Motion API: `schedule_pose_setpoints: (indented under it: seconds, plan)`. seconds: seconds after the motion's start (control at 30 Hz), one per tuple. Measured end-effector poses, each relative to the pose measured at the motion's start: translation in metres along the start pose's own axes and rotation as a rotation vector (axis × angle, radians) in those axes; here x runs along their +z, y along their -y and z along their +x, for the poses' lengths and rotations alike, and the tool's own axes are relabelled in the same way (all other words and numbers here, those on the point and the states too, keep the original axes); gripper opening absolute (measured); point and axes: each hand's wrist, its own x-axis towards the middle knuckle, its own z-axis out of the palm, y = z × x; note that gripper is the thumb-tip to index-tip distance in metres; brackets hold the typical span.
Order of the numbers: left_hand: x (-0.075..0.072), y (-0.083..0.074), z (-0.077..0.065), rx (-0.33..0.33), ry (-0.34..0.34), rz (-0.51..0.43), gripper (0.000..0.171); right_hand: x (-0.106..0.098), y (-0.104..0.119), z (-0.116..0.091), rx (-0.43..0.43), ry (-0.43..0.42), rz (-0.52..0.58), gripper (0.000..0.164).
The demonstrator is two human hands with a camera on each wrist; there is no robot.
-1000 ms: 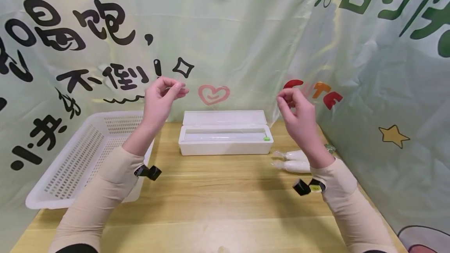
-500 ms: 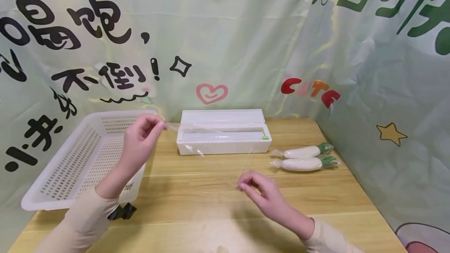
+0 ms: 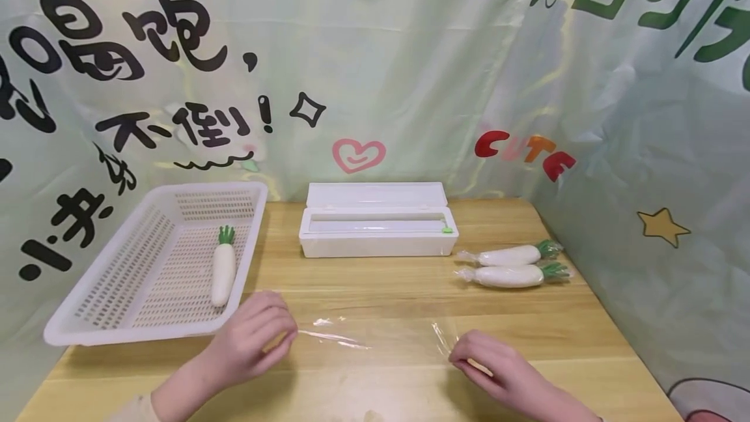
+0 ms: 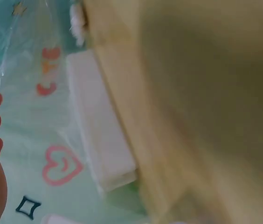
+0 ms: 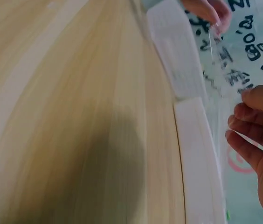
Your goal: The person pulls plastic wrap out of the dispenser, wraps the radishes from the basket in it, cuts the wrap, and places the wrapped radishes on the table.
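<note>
A sheet of clear cling film (image 3: 334, 336) stretches low over the front of the table, its edges showing as bright glints. My left hand (image 3: 252, 337) pinches one side of it between thumb and fingers, near the basket's front corner. On the opposite side, my right hand (image 3: 504, 370) pinches the film in the same way. The right wrist view shows a strip of the film (image 5: 220, 60) running between the two hands. Behind them stands a white cling film box (image 3: 377, 246) with its lid raised and a small green slider at its right end.
A white perforated basket (image 3: 55, 331) stands at the left, holding one bare white radish (image 3: 223, 272) with green tops. Two film-wrapped radishes, one farther back (image 3: 510, 254) and one nearer (image 3: 506, 276), lie at the right. A printed cloth (image 3: 410, 83) closes off the back and sides.
Both hands have come down from high before the cloth to just over the table, bringing the film sheet with them. The radish in the basket, hidden earlier by the left arm, now shows.
</note>
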Motion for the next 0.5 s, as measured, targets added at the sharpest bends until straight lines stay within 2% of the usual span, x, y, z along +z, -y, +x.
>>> schedule_pose_setpoints:
  seconds: [0.1,0.27,0.33,0.5]
  plan:
    - [0.003,-0.011,-0.006,0.062,0.093,0.012,0.021,-0.011,0.001,-0.006,-0.032,0.065,-0.078,0.014]
    - [0.009,-0.019,-0.02,0.152,0.229,-0.002,0.021,-0.021,0.003,-0.013,0.002,0.208,-0.222,0.02]
    - [0.012,-0.021,-0.026,0.185,0.292,0.012,0.023,-0.021,0.001,-0.015,-0.016,0.27,-0.287,0.021]
    - [0.016,-0.026,-0.04,0.243,0.504,0.104,0.033,-0.015,-0.007,-0.02,-0.097,0.391,-0.439,0.041]
